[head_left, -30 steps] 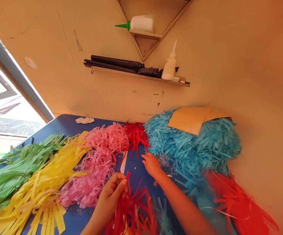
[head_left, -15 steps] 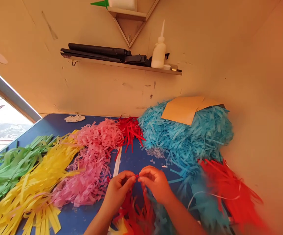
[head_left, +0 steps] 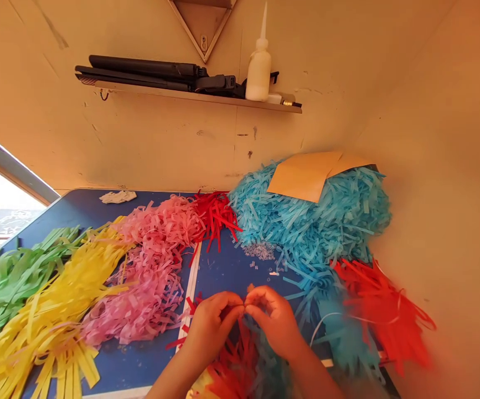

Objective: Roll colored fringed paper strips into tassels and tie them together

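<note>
My left hand [head_left: 217,321] is closed in a pinch, its thumb and forefinger meeting the fingertips of my right hand [head_left: 273,318], which pinches too. They hold a twisted bit of a red tissue-paper tassel, mostly hidden by the fingers now. Red tissue strips [head_left: 235,360] hang beneath the hands, with some yellow below them. Beyond the hands, small clear ring-like pieces [head_left: 260,250] lie in a little heap, with several loose ones nearer.
On the blue table [head_left: 221,277] lie green fringe [head_left: 24,277], yellow fringe [head_left: 57,299], pink fringe [head_left: 152,271] and a big blue pile [head_left: 306,227] with brown card [head_left: 302,174] on top. Red fringe [head_left: 385,310] and white cord [head_left: 347,316] are at right. A wall shelf [head_left: 198,98] carries a bottle [head_left: 258,72].
The view has shifted slightly, and both hands sit a little further right in it. Their fingertips have come together over the red twist, which showed between them before.
</note>
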A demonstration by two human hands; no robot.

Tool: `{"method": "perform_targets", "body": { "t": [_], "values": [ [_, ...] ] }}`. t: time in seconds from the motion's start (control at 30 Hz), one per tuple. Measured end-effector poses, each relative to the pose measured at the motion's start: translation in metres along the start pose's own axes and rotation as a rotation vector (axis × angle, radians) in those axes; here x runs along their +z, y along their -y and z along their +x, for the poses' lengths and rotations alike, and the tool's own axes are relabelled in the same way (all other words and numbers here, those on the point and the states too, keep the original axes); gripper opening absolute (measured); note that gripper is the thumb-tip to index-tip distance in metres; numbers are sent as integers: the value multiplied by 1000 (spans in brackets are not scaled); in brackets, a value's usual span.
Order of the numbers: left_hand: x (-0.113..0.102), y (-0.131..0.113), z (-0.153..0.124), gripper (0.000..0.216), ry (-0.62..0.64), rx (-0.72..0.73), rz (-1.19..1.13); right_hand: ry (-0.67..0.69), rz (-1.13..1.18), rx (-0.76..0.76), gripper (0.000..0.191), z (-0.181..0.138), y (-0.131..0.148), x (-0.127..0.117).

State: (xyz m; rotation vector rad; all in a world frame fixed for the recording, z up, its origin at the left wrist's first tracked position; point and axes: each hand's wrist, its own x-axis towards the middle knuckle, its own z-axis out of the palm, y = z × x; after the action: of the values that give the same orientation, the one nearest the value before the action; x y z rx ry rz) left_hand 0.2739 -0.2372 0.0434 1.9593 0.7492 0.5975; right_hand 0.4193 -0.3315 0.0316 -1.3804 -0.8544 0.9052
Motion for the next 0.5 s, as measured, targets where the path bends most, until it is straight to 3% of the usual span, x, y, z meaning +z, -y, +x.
{"method": "perform_targets", "body": {
  "t": [0.1,0.23,0.33,0.5],
  "values": [
    [0,2,-4,12,63,-59,-140,17,183,82,17,-5,-2,-2],
    [-3,1,-6,15,134,1,-239,33,355,154,24,-13,-6,-2],
    [-2,-2,-4,17,105,73,-210,2,241,24,10,-18,-3,-4],
    [0,-10,-2,11,74,206,-101,-67,-67,-159,10,-25,5,-9]
  ]
}}
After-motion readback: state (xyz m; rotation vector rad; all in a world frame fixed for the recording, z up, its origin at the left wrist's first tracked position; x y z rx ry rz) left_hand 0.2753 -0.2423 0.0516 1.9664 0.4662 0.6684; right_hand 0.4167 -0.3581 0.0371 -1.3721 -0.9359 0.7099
